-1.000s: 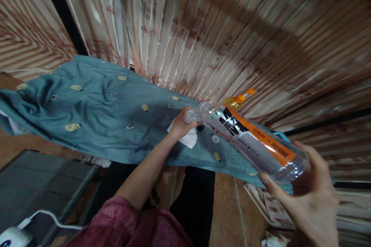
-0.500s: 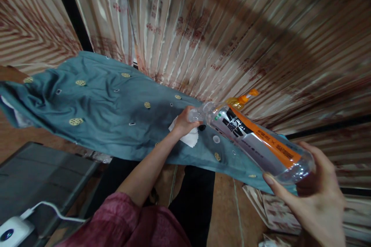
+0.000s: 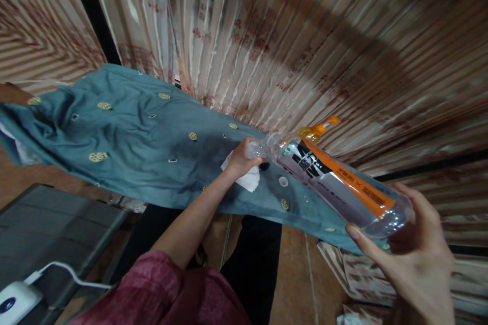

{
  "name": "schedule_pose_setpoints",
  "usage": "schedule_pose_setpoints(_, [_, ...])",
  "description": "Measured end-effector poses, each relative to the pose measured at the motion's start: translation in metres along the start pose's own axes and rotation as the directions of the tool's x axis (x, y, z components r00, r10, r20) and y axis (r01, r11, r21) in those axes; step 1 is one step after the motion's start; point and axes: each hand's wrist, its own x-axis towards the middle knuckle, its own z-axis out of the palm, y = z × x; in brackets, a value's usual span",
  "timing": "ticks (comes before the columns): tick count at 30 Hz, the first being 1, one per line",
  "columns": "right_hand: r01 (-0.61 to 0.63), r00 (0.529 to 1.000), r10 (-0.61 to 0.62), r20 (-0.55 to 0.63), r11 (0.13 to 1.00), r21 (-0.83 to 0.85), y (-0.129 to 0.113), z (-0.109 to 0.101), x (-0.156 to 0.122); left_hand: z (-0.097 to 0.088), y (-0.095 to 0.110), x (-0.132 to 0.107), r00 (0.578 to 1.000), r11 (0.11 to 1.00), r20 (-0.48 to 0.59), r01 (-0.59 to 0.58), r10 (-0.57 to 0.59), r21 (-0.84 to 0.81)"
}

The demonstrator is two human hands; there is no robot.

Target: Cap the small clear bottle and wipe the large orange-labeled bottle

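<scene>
My right hand (image 3: 419,254) grips the base end of a large clear plastic bottle (image 3: 335,185) with a grey, black and orange label. The bottle is tilted, its neck pointing left and away from me. At that neck, my left hand (image 3: 241,160) is closed around a small clear container (image 3: 256,149); its exact kind is hard to make out. A white tissue (image 3: 249,180) lies under my left hand. Close by on the cloth are a small black thing (image 3: 264,166) and a clear round disc (image 3: 283,181). Behind the large bottle stands a yellow pump bottle (image 3: 313,134) with an orange top.
A teal patterned cloth (image 3: 145,137) covers the long surface before me. Striped curtains (image 3: 229,51) hang along its far side. At lower left are a dark grey flat surface (image 3: 64,233) and a white device (image 3: 19,299) with a cable. Folded bags (image 3: 362,279) lie at lower right.
The view has shifted very slightly. Both hands hold the same things in nearly the same pose.
</scene>
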Motion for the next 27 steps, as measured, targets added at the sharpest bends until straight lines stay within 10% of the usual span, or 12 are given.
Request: schedule_pose_setpoints(27, [-0.006, 0.999, 0.001, 0.042, 0.995, 0.098, 0.007, -0.005, 0.016, -0.001, 0.0, 0.001, 1.0, 1.0, -0.003, 0.012, -0.013, -0.018])
